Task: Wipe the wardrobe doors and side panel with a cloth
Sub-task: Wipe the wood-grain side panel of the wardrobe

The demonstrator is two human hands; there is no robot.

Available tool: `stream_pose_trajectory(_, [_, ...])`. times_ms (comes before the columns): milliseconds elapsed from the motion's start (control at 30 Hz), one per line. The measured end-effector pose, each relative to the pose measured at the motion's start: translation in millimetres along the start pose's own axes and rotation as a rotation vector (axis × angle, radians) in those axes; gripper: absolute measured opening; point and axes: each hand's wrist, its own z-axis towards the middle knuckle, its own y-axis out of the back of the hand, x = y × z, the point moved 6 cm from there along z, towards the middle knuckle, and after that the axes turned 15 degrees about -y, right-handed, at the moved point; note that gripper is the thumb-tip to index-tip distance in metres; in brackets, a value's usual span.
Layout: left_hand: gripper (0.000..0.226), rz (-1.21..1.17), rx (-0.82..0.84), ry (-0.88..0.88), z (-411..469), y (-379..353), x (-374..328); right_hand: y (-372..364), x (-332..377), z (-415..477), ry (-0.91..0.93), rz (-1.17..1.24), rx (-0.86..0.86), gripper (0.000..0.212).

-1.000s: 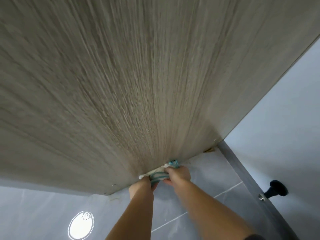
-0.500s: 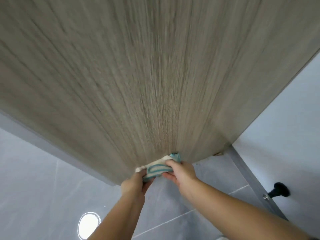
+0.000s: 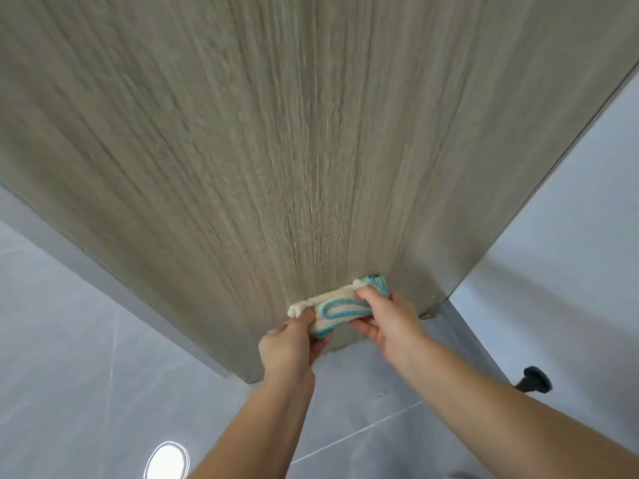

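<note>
The wood-grain wardrobe side panel (image 3: 276,150) fills most of the head view, running down to the floor. A folded cream cloth with a teal edge (image 3: 337,307) lies against the panel's lower part. My left hand (image 3: 290,344) pinches the cloth's left end. My right hand (image 3: 387,323) grips its right end, thumb on top. Both forearms reach in from the bottom of the frame.
Grey floor tiles (image 3: 86,340) spread below the panel, with a bright round light reflection (image 3: 166,461). A pale wall (image 3: 570,219) stands on the right with a black door stopper (image 3: 532,378) near its base.
Both hands and the cloth have risen a little from the panel's bottom edge. The view has shifted, showing more floor at the left.
</note>
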Motion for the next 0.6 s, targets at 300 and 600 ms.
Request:
stream_pose_trajectory(300, [0.029, 0.158, -0.192, 0.278, 78.0, -26.8, 172.0, 93.9, -45.9, 152.9, -0.144, -0.140, -0.337, 0.034])
stream_pose_trajectory(600, [0.008, 0.153, -0.176, 0.385, 95.0, -43.3, 214.9, 114.9, -56.4, 186.3, -0.265, -0.131, -0.374, 0.025])
